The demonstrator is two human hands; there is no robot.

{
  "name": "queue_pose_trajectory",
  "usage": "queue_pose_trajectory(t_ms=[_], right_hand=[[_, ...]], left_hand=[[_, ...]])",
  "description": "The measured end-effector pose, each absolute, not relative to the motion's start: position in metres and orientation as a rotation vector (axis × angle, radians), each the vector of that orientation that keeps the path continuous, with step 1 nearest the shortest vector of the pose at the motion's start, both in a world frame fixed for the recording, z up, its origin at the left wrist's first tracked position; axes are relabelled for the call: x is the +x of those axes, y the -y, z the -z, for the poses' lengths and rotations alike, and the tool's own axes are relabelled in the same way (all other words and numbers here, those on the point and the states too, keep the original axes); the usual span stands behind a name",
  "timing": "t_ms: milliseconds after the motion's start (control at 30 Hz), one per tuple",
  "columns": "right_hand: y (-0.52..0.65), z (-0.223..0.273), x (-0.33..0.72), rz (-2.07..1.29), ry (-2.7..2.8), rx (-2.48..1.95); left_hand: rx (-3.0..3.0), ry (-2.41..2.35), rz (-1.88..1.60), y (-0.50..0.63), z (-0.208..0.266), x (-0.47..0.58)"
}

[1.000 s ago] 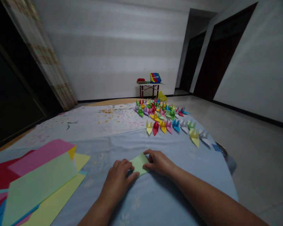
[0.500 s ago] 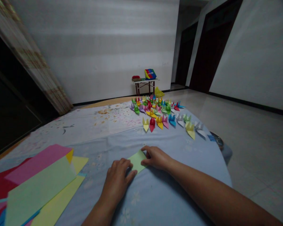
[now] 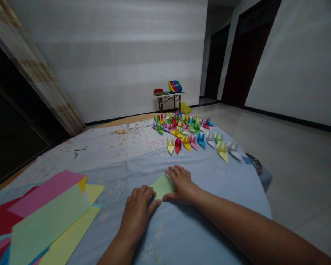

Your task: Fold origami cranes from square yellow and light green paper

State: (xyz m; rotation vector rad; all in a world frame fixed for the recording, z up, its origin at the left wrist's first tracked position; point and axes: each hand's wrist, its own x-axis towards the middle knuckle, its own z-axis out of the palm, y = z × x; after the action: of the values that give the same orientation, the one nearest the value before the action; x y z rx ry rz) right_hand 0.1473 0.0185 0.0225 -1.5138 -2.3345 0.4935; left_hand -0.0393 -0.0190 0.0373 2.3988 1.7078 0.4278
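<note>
A small piece of light green paper lies on the tablecloth between my two hands. My left hand holds its left edge, the thumb at the near corner and the curled fingers at the side. From the right, my right hand grips the same paper, its fingers stretched along the right edge and its thumb down at the near corner. Part of the paper's right side is hidden under that hand. Several folded paper cranes in many colours stand beyond my hands.
Coloured paper sheets lie in a loose stack at the left. A pale blue flowered tablecloth covers the round table. A round-topped stool stands by the right edge. Further back, a small table bears a colourful box.
My right hand has spread its fingers and shifted further over the paper's right side, its thumb sliding down to the near corner. My left hand has barely moved.
</note>
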Motion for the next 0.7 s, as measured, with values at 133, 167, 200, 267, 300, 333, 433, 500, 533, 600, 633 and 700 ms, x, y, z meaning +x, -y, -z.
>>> queue_pose_trajectory(t_ms=[133,167,200,267,300,333,433,500,533,600,633,700], right_hand=[[-0.024,-0.026,0.156,-0.564,2.31,-1.613],[-0.026,-0.027,0.16,-0.578,2.303,-1.629],[-0.027,-0.028,0.164,-0.594,2.3,-1.644],[-0.032,-0.03,0.173,-0.619,2.294,-1.674],[-0.033,-0.031,0.176,-0.631,2.292,-1.686],[-0.035,-0.032,0.18,-0.644,2.285,-1.69],[-0.035,-0.033,0.179,-0.659,2.242,-1.654],[-0.031,-0.031,0.169,-0.626,2.208,-1.61],[-0.028,-0.029,0.163,-0.601,2.212,-1.58],[-0.024,-0.026,0.151,-0.565,2.261,-1.531],[-0.022,-0.024,0.146,-0.569,2.306,-1.511],[-0.023,-0.023,0.145,-0.578,2.346,-1.526]], left_hand=[[2.378,-1.712,-0.429,0.02,-0.039,-0.039],[2.374,-1.71,-0.428,0.02,-0.039,-0.039],[2.371,-1.708,-0.431,0.019,-0.039,-0.039],[2.371,-1.703,-0.439,0.019,-0.039,-0.04],[2.372,-1.7,-0.442,0.019,-0.038,-0.04],[2.372,-1.699,-0.442,0.019,-0.038,-0.04],[2.373,-1.696,-0.43,0.02,-0.038,-0.041],[2.382,-1.695,-0.425,0.02,-0.038,-0.04],[2.388,-1.696,-0.423,0.02,-0.038,-0.04],[2.393,-1.703,-0.419,0.02,-0.039,-0.039],[2.394,-1.706,-0.42,0.02,-0.039,-0.039],[2.397,-1.704,-0.429,0.021,-0.038,-0.039]])
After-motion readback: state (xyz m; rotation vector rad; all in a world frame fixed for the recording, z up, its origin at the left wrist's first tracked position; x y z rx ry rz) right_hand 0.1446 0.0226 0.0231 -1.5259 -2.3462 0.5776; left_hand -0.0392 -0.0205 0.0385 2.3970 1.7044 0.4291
